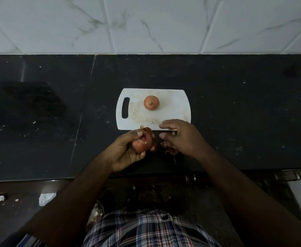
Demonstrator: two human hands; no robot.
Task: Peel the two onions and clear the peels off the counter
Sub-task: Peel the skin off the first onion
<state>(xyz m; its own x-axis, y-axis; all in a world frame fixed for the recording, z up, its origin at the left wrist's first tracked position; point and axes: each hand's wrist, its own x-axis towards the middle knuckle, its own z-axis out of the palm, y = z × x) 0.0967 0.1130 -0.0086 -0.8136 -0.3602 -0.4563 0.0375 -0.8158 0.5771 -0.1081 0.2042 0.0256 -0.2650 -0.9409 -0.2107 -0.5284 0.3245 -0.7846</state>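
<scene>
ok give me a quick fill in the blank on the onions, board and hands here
1. The left hand grips an ____.
2. The other onion sits on the white ____.
3. Loose peels lie on the counter under the ____ hand.
4. The board's handle slot is at its ____ end.

Missing words: onion; cutting board; right; left

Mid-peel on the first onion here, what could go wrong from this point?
1. The peels lie on the dark counter under the right hand, close to the front edge; a careless sweep may push them onto the floor.
2. The second onion sits loose on the cutting board; bumping the board could roll it off.
3. The left hand grips the half-peeled onion; it may slip.
</scene>
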